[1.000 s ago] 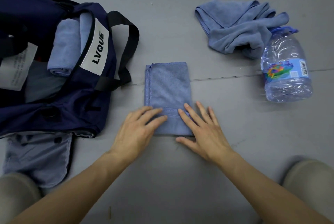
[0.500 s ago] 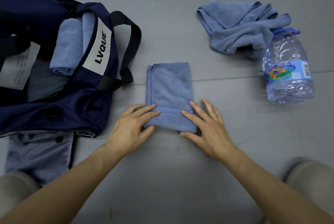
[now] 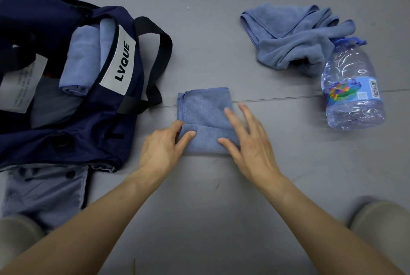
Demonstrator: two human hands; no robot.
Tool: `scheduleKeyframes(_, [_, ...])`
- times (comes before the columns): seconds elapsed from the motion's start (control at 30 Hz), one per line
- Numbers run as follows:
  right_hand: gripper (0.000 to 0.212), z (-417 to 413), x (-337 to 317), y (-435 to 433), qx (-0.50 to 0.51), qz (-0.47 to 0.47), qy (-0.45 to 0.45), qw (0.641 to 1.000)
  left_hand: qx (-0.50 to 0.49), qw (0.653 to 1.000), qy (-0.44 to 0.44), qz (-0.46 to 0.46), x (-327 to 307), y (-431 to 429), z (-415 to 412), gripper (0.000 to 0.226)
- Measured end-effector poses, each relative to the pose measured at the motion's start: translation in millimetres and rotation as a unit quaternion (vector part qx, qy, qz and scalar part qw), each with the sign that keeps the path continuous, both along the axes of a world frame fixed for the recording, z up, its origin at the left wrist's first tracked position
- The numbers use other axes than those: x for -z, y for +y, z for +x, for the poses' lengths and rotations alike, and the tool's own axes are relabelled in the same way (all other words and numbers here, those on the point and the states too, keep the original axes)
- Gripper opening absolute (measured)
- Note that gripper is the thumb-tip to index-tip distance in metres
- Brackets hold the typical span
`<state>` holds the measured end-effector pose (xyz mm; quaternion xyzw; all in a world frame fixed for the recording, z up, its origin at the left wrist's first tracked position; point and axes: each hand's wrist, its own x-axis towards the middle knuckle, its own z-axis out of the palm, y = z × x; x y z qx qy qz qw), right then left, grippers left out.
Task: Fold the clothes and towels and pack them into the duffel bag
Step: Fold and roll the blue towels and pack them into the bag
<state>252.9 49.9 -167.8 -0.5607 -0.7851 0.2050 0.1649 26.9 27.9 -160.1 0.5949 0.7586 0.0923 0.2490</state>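
Left hand (image 3: 162, 148) pinches the small blue microfibre towel (image 3: 204, 106) at its rolled edge; right hand (image 3: 248, 143) flat, pressing. Roll tight, keep both ends level.

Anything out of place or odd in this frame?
A plastic water bottle lies on its side, its cap end against the crumpled blue towel. A grey-blue garment lies partly under the duffel bag.

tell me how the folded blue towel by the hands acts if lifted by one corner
Probably floppy: the folded towel is thin, soft cloth, so its layers would likely sag open. It is likely light for its size, too.
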Motion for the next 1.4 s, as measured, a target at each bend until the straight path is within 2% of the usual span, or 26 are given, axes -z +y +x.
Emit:
scheduleKeyframes(0.1, [0.044, -2.6, 8.9, -4.4, -0.068, 0.086, -0.019, 0.994, -0.006, 0.999, 0.021, 0.023, 2.6, -0.3, 6.9, 0.033])
scheduleKeyframes(0.17, [0.048, 2.4, 14.9, -6.1, -0.072, 0.046, -0.036, 0.996, -0.014, 0.999, 0.032, 0.032, 4.9, -1.1, 8.9, 0.033])
scheduleKeyframes(0.23, [0.064, 9.0, 19.6, -7.9, -0.076, -0.025, -0.070, 0.994, -0.005, 0.997, 0.039, 0.064, 5.6, -4.1, 9.2, 0.043])
scheduleKeyframes(0.3, [0.076, 10.1, 22.3, -6.1, -0.086, -0.066, -0.098, 0.989, 0.054, 0.988, 0.059, 0.135, 9.4, -6.5, 9.0, 0.046])
scheduleKeyframes(0.4, [0.076, 3.8, 18.2, 6.6, -0.082, -0.114, -0.108, 0.984, 0.163, 0.960, 0.080, 0.212, 20.1, -10.5, 1.9, 0.034])
scheduleKeyframes(0.53, [0.077, 3.2, 13.8, 18.3, -0.087, -0.123, -0.126, 0.980, 0.227, 0.960, 0.091, 0.139, 26.3, -18.9, -16.7, 0.062])
scheduleKeyframes(0.7, [0.073, 11.3, 21.0, 12.1, -0.071, -0.064, -0.071, 0.993, 0.209, 0.970, 0.050, 0.117, 14.1, -6.2, -21.8, 0.047])
scheduleKeyframes(0.8, [0.059, 13.3, 23.8, 7.7, -0.067, 0.010, -0.038, 0.997, 0.194, 0.976, 0.016, 0.095, -0.6, -1.9, -21.1, 0.046])
scheduleKeyframes(0.87, [0.058, 12.3, 21.8, 6.7, -0.087, 0.027, -0.006, 0.996, 0.186, 0.979, -0.002, 0.084, -7.5, -3.2, -21.7, 0.053])
scheduleKeyframes(1.03, [0.085, 9.4, 8.4, 9.0, -0.116, -0.047, 0.008, 0.992, 0.185, 0.979, -0.015, 0.083, -7.5, -7.7, -24.4, 0.079])
scheduleKeyframes(1.27, [0.084, -5.8, -9.1, 36.9, -0.050, -0.095, -0.014, 0.994, 0.095, 0.991, -0.018, 0.089, -4.5, 8.8, -10.9, 0.065])
scheduleKeyframes(1.4, [0.076, -7.7, 1.2, 44.4, -0.030, -0.085, -0.030, 0.996, 0.070, 0.994, 0.030, 0.076, 1.9, 17.3, -7.1, 0.062])
